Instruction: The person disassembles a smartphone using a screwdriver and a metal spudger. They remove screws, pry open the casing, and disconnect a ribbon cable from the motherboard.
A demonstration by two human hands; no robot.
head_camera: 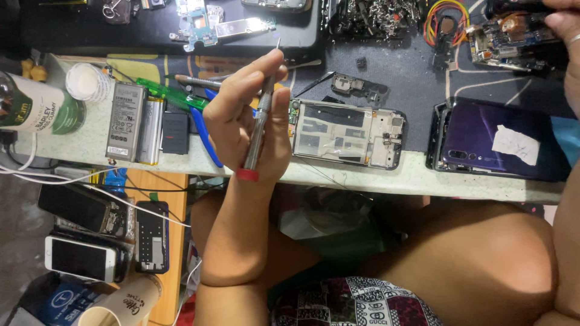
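While the left hand (244, 124) grips a screwdriver (258, 124) (red-capped) beside an opened phone (347, 134), the right hand (568, 36) touches a circuit board (510, 36), its grip unclear.

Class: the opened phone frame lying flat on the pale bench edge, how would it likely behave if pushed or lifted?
The opened phone frame probably slides rather than rolls, being flat. It looks thin and gutted, so likely light. Exposed parts suggest fragility.

Slim grey screwdriver (258, 124), red cap, upright, tip up
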